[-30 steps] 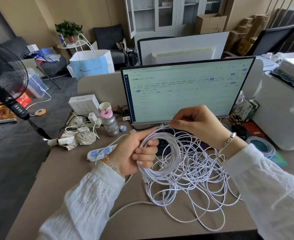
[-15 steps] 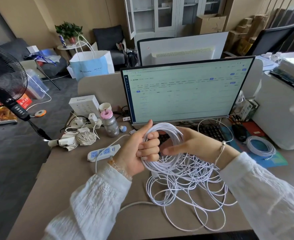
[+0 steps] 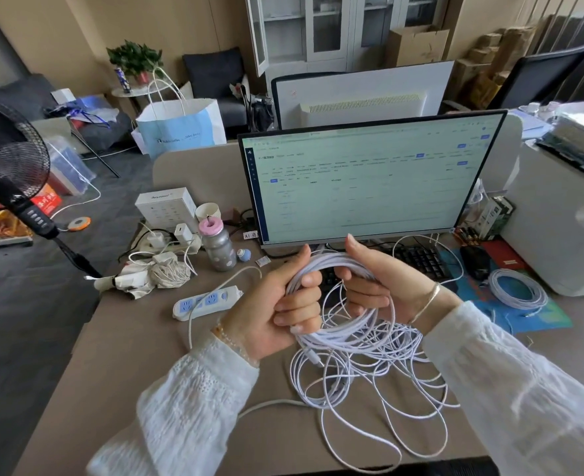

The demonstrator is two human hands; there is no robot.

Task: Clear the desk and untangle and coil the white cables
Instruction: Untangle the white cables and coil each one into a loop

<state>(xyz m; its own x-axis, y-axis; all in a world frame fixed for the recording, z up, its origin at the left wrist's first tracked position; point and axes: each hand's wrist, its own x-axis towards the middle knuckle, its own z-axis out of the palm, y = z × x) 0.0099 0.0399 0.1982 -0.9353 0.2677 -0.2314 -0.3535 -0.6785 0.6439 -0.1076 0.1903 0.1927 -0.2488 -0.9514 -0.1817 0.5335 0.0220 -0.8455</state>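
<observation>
Office room in daylight: tan walls (image 3: 77,32), grey carpet floor (image 3: 26,321), glass-fronted white cabinet (image 3: 318,29) far back, dark armchair (image 3: 215,73), potted plant (image 3: 136,60) on a small round table (image 3: 129,92), stacked cardboard boxes (image 3: 417,44) at right rear.

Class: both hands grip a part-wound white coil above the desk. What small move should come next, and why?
Probably the right hand should draw another length up from the loose tangle and lay it round the coil that the left hand grips, since much cable lies unwound on the desk.
</observation>
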